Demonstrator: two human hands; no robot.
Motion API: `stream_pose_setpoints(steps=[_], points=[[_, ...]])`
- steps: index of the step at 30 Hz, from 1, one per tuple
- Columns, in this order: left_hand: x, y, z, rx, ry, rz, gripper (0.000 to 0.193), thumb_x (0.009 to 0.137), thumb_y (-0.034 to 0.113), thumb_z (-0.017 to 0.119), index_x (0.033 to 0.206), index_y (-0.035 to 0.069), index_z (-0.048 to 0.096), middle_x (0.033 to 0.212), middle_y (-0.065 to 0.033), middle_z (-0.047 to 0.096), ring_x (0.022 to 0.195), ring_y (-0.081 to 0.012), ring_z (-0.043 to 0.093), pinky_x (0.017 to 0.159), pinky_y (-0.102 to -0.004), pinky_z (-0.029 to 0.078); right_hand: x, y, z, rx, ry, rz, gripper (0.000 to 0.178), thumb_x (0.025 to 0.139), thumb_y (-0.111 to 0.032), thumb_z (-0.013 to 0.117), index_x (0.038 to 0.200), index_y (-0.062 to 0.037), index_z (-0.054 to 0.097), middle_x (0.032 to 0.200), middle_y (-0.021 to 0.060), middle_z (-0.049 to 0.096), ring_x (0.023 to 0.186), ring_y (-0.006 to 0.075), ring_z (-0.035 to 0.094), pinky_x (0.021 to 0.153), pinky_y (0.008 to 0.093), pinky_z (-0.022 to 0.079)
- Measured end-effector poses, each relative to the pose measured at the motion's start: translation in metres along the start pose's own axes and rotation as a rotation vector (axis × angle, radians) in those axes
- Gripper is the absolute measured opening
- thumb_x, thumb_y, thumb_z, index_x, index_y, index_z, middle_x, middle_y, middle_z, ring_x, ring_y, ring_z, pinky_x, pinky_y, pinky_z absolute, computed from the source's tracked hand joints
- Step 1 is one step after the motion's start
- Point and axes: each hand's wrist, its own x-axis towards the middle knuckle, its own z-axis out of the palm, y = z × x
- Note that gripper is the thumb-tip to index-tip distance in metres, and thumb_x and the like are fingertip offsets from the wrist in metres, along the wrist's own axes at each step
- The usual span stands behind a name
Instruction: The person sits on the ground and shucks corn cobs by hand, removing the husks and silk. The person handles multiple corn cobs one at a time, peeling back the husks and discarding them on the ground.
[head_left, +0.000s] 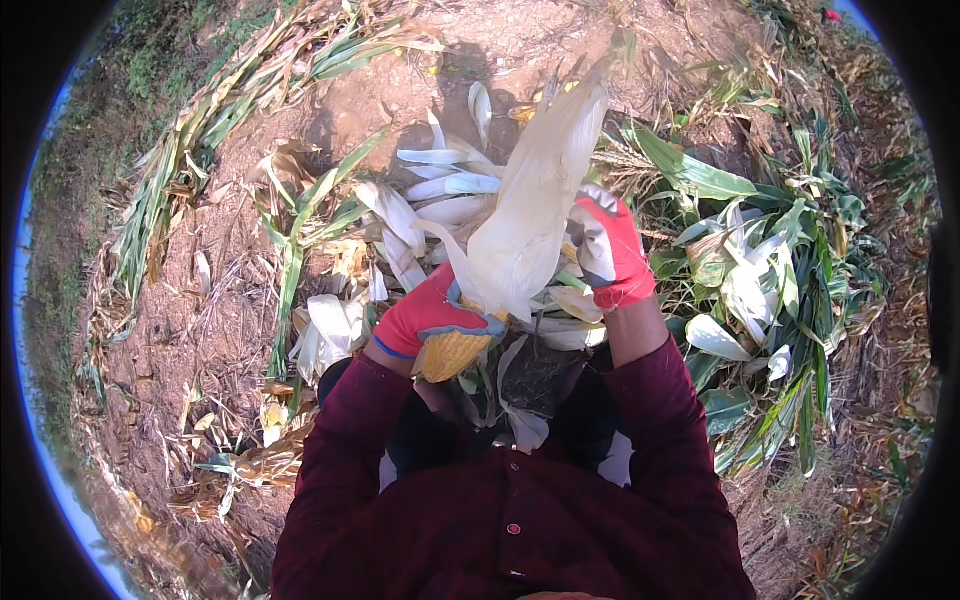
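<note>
My left hand (pixel 428 312), in a red and grey work glove, is closed around an ear of corn (pixel 452 355). Its bare yellow kernels show below my thumb. Long pale husk leaves (pixel 535 205) spread up and away from the ear, standing between my two hands and covering its far part. On the right side of these leaves is my right hand (pixel 606 245), in a red and whitish glove with its fingers curled in. What lies inside those fingers is hidden. Loose pale husks (pixel 450 190) lie on the ground just beyond my hands.
To the right lies a heap of green stalks and leaves (pixel 790 290) with pale husks on it. Cut stalks (pixel 200 150) stretch in a row at the far left over reddish soil (pixel 180 330). More husks (pixel 330 330) lie near my left arm.
</note>
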Motion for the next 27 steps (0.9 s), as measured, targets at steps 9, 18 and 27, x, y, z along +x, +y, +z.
stream_pose_setpoints(steps=[9,18,27], points=[[0.009,0.012,0.017,-0.513,0.225,0.100,0.073,0.068,0.032,0.068,0.129,-0.001,0.043,0.104,-0.0148,0.060,0.091,-0.0262,0.063,0.083,-0.0391,0.052,0.002,-0.005,0.013,0.875,0.076,0.209,0.017,0.082,-0.022,0.058,0.084,-0.0048,0.054,0.098,0.0085,0.056,0.104,0.0253,0.056,0.093,0.0385,0.046],[0.011,0.010,0.021,-0.462,-0.066,0.057,0.077,0.061,0.028,0.076,0.125,0.000,0.044,0.105,-0.0120,0.057,0.091,-0.0235,0.059,0.080,-0.0335,0.050,0.003,0.012,0.009,0.522,0.068,0.429,0.061,0.091,-0.052,0.051,0.127,-0.0033,0.046,0.117,0.0117,0.057,0.109,0.0225,0.056,0.092,0.0378,0.045],[0.009,-0.026,0.006,-0.165,0.112,0.037,0.060,0.067,0.015,0.068,0.121,-0.004,0.051,0.107,-0.0191,0.062,0.095,-0.0297,0.063,0.083,-0.0394,0.052,-0.017,-0.009,0.059,0.317,0.099,0.663,0.034,0.096,-0.034,0.051,0.108,-0.0034,0.059,0.079,0.0015,0.058,0.066,0.0088,0.055,0.055,0.0257,0.046]])
